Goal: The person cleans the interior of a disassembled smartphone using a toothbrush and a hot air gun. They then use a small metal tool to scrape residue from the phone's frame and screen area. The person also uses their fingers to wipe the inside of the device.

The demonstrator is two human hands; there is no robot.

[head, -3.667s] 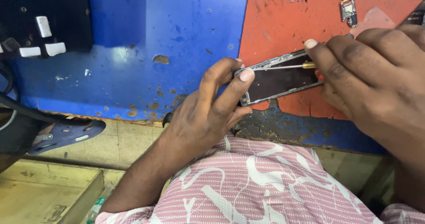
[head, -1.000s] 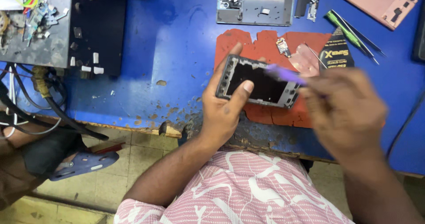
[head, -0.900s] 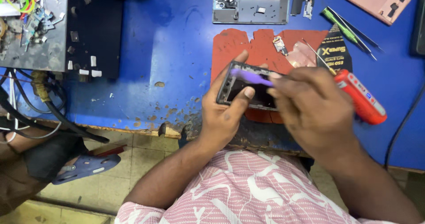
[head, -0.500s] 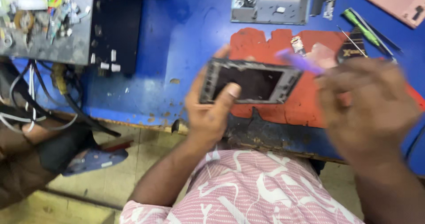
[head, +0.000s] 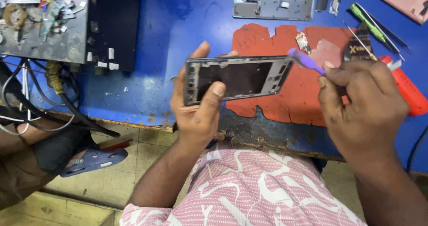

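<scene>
My left hand (head: pixel 198 107) grips an opened phone frame (head: pixel 236 78) by its left end, thumb pressed on the dark inner panel. The frame is held level above the front edge of the blue workbench (head: pixel 178 25). My right hand (head: pixel 361 107) pinches a purple pry tool (head: pixel 305 61) whose tip touches the frame's top right corner. Both hands hover over a worn red mat (head: pixel 285 96).
A grey phone back panel (head: pixel 274 2) lies at the bench's far side, with green tweezers (head: pixel 365 18) and a red-handled tool (head: pixel 408 90) to the right. A black box with cables (head: pixel 67 25) stands at left. Another person's sandalled foot (head: pixel 91 159) rests on the floor.
The view steadied and shifted. My right hand drew back to the right, and the purple tool's tip now meets the frame's right corner. My left hand kept its hold on the frame.
</scene>
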